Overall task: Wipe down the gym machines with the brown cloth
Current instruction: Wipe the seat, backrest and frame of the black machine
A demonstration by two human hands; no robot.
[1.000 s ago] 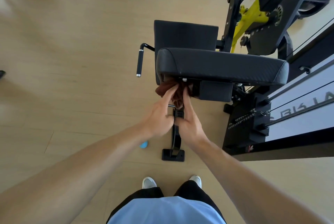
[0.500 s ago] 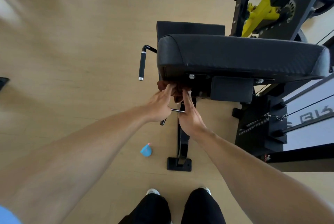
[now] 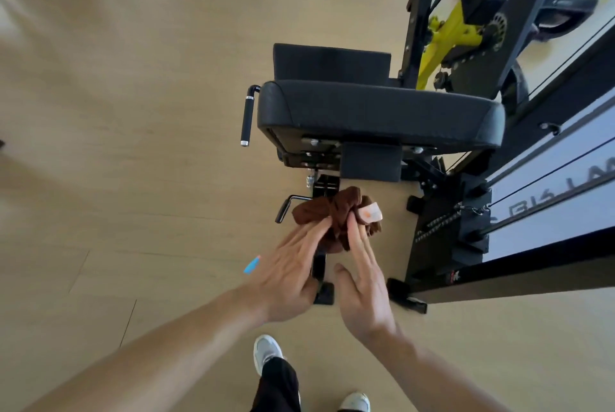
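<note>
The brown cloth (image 3: 332, 212), bunched up with a white and orange label, hangs in the air just below the black padded seat (image 3: 379, 112) of the gym machine. My left hand (image 3: 286, 275) holds the cloth's left side at its fingertips, thumb hidden underneath. My right hand (image 3: 362, 285) touches the cloth's right side with straight fingers, its thumb spread away from it. Both hands are over the machine's black floor strut (image 3: 321, 282), a little below the seat's underside bracket (image 3: 316, 152).
A black side handle (image 3: 246, 119) sticks out left of the seat. To the right stand the weight stack frame (image 3: 466, 222), its cables and a yellow lever (image 3: 446, 32). A small blue object (image 3: 251, 265) lies on the wooden floor by my left hand. My shoes (image 3: 266, 350) are below.
Both hands have drawn back from under the seat's left end toward me, bringing the cloth out into the open. The view has shifted and my fingers have spread.
</note>
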